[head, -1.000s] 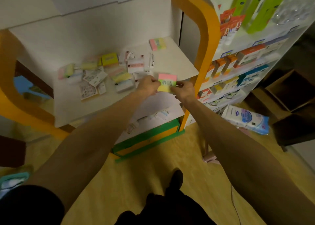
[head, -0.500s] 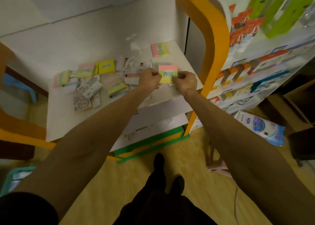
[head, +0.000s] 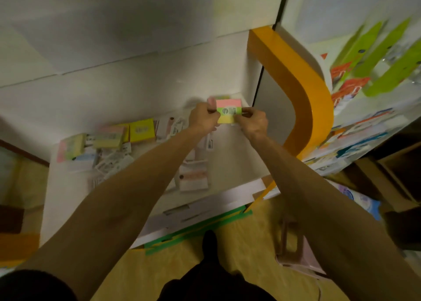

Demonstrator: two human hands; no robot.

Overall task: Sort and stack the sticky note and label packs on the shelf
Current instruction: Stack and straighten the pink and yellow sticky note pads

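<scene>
Both hands, left point(head: 202, 118) & right point(head: 252, 123), are pinching tri-colour pack point(head: 228, 111) w/ fingers, hovering over matching pack point(head: 211, 100) at shelf's point(head: 230, 154) 1 o'clock corner; misaligned drop is risking a crooked stack.

A sticky note pack point(head: 228, 111) is held between the left hand point(head: 202, 118) and right hand point(head: 252, 123) above the back right corner of the shelf point(head: 230, 154), in front of another pack point(head: 213, 101). More packs point(head: 141, 131) lie along the back wall to the left, and label packs point(head: 193, 178) sit nearer the front edge.
</scene>
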